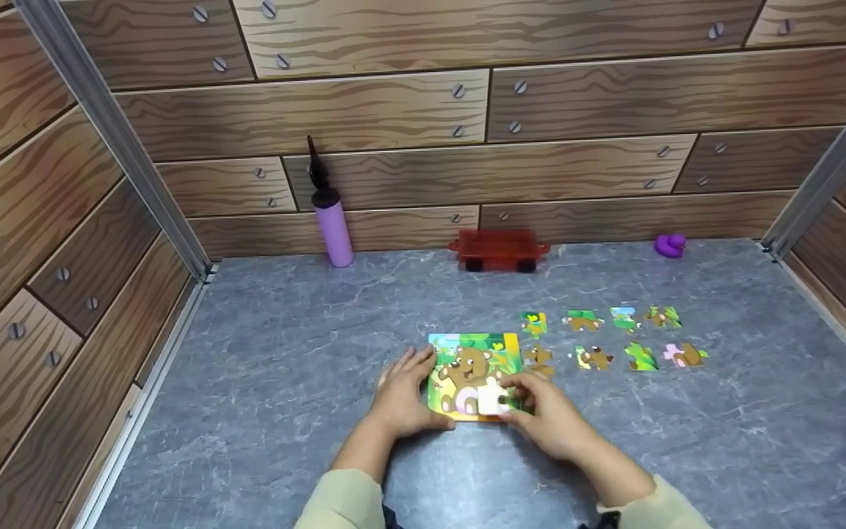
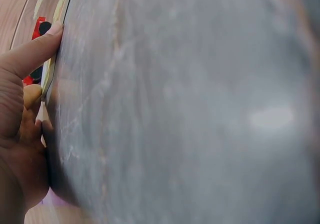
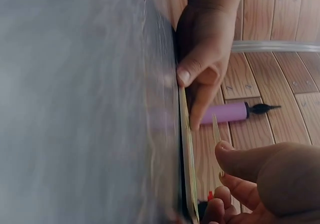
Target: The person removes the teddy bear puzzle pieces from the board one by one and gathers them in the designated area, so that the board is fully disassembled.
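My left hand (image 1: 402, 395) holds the left side of a bear picture puzzle (image 1: 463, 361), its thumb at the front edge. The left wrist view shows the thumb (image 2: 37, 51) against the board's thin edge. Over the puzzle's lower right part, my right hand (image 1: 551, 419) pinches a puzzle piece (image 1: 491, 397) that looks pale and bright from above. Seen edge-on in the right wrist view, this thin piece (image 3: 216, 130) stands apart from the board (image 3: 188, 149), between thumb and finger. The board area under the right fingers is partly hidden.
Several loose puzzle pieces lie in two rows to the right, among them a green one (image 1: 641, 356) and a pink-and-brown one (image 1: 685, 355). Along the back wall stand a purple hand pump (image 1: 334, 234), a red toy wagon (image 1: 500, 250) and a purple rubber duck (image 1: 670, 245).
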Demonstrator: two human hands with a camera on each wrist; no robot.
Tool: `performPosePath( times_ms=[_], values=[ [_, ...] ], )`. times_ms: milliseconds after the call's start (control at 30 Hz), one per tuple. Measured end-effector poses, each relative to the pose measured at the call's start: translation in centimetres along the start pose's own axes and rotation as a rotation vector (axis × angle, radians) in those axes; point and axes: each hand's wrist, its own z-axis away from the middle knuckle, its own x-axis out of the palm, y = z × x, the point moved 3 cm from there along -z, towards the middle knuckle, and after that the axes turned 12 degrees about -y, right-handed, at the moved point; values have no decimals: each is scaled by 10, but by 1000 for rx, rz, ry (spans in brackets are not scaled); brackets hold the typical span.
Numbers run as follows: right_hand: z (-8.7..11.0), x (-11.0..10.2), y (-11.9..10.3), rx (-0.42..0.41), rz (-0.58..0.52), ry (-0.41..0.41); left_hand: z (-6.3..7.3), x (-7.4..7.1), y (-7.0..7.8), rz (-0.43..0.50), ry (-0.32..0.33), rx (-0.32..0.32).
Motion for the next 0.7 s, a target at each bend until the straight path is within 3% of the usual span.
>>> performPosePath(
  times_ms=[267, 433, 700],
  values=[
    [23, -26, 22, -8, 19, -28, -1, 1, 2, -8, 0, -2],
    [28, -34, 31, 36, 17, -38, 0, 0, 1, -17, 15, 1],
    [34, -44, 44, 68, 112, -41, 2, 0, 1, -8, 18, 2]
  ],
)
